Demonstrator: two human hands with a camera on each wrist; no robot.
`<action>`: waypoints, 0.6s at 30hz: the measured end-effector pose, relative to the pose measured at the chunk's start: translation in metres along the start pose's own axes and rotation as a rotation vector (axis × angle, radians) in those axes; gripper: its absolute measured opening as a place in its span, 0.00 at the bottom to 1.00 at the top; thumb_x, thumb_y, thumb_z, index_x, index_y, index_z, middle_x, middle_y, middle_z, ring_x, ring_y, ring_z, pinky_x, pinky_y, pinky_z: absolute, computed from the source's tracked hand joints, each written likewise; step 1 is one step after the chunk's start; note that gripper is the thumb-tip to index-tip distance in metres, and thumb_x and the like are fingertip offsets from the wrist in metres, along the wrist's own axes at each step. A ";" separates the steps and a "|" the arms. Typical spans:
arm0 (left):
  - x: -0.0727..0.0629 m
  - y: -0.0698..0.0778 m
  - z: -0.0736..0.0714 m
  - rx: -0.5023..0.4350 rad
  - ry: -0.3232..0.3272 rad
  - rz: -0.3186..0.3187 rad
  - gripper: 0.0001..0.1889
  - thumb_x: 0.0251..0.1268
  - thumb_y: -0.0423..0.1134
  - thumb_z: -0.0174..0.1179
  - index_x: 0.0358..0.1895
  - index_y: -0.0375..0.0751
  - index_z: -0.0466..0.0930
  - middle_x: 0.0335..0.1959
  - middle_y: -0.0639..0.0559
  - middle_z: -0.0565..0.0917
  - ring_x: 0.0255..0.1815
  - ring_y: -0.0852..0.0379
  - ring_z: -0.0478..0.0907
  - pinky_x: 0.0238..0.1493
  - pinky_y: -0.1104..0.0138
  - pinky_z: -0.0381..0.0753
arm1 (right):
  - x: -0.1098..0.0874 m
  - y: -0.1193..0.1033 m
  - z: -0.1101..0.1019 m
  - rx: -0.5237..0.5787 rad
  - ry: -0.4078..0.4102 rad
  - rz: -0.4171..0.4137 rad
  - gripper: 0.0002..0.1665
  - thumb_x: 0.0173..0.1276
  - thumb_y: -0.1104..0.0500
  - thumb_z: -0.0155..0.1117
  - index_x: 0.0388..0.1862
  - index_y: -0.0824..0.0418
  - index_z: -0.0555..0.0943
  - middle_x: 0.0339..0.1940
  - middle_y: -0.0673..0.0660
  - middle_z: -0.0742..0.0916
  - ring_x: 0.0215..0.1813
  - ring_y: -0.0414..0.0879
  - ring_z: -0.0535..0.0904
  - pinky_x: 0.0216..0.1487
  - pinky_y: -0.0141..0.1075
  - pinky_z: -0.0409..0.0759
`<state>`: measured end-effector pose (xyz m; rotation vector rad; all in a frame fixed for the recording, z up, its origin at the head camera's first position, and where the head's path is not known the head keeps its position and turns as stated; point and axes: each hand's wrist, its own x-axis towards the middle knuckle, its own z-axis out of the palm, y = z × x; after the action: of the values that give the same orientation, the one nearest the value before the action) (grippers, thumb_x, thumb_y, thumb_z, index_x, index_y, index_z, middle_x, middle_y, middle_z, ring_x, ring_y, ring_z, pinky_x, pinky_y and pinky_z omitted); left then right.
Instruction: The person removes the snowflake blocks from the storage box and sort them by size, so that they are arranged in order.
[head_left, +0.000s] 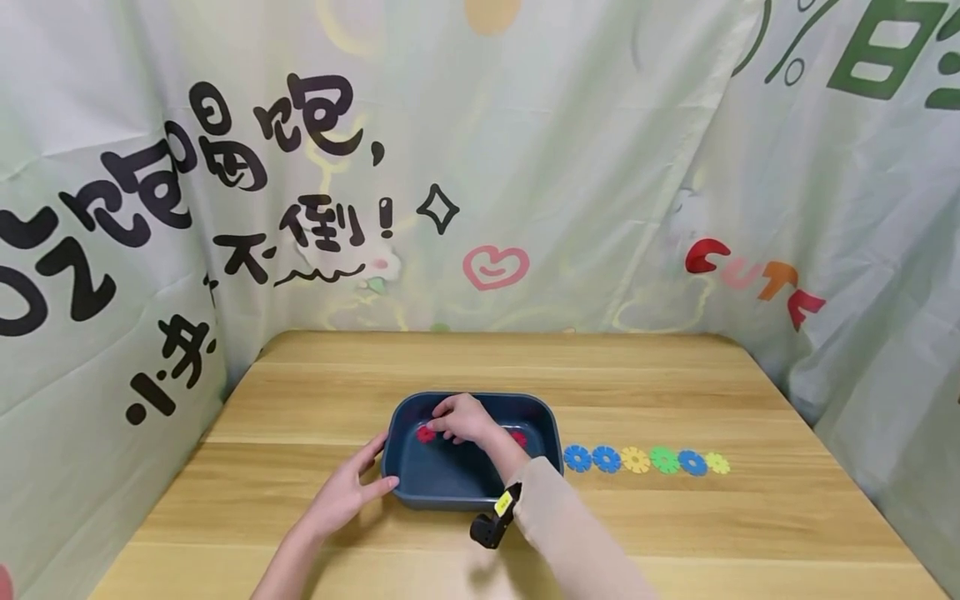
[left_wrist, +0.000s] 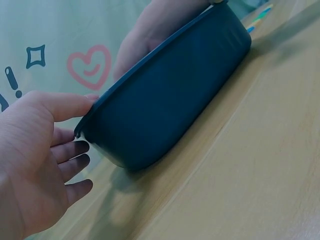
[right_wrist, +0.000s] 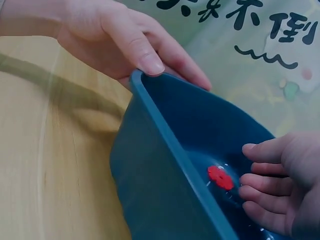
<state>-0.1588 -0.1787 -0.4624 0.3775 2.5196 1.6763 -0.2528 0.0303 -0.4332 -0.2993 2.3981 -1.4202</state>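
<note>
Plainly, "CUTE" (head_left: 777,275) marks the curtain (head_left: 585,167) beyond the blue tray (head_left: 450,480).

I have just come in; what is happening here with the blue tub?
A person's left hand holds the tub by its rim, while the right hand reaches inside, its fingers close to a red disc. A second red disc lies in the tub, beside the right forearm. On the table, six discs in blue, yellow and green stand in a row.
</note>
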 end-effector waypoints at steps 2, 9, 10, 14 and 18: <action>0.000 0.000 0.001 0.000 0.002 0.002 0.36 0.59 0.37 0.63 0.69 0.35 0.58 0.68 0.35 0.60 0.69 0.38 0.54 0.66 0.46 0.53 | 0.000 0.001 0.003 -0.045 0.014 -0.009 0.16 0.57 0.61 0.69 0.43 0.68 0.81 0.27 0.58 0.85 0.29 0.50 0.82 0.27 0.36 0.81; 0.000 0.000 0.001 0.005 -0.007 -0.010 0.36 0.59 0.38 0.63 0.69 0.36 0.58 0.68 0.36 0.60 0.69 0.39 0.54 0.66 0.47 0.54 | 0.005 0.010 0.016 -0.206 0.054 -0.034 0.16 0.57 0.58 0.69 0.43 0.65 0.82 0.28 0.55 0.85 0.25 0.45 0.80 0.24 0.34 0.79; -0.001 0.000 0.001 0.002 -0.009 -0.011 0.36 0.59 0.38 0.63 0.69 0.36 0.58 0.69 0.36 0.60 0.69 0.40 0.54 0.66 0.47 0.53 | 0.005 0.010 0.017 -0.232 0.065 -0.041 0.17 0.57 0.57 0.70 0.43 0.64 0.83 0.29 0.55 0.85 0.27 0.44 0.79 0.26 0.34 0.79; -0.001 0.001 0.001 -0.008 -0.014 -0.020 0.36 0.59 0.39 0.63 0.69 0.36 0.58 0.69 0.36 0.60 0.70 0.40 0.53 0.67 0.46 0.53 | 0.007 0.012 0.021 -0.324 0.096 -0.054 0.17 0.55 0.54 0.72 0.42 0.60 0.84 0.37 0.53 0.85 0.36 0.45 0.78 0.38 0.37 0.78; 0.000 0.002 0.000 -0.003 -0.014 -0.028 0.36 0.59 0.39 0.63 0.70 0.37 0.58 0.69 0.36 0.60 0.69 0.39 0.54 0.67 0.46 0.53 | 0.007 0.010 0.021 -0.384 0.098 -0.063 0.18 0.54 0.53 0.72 0.43 0.57 0.84 0.40 0.52 0.85 0.42 0.47 0.78 0.45 0.39 0.76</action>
<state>-0.1584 -0.1775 -0.4605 0.3511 2.5001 1.6620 -0.2515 0.0160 -0.4527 -0.4088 2.7579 -1.0098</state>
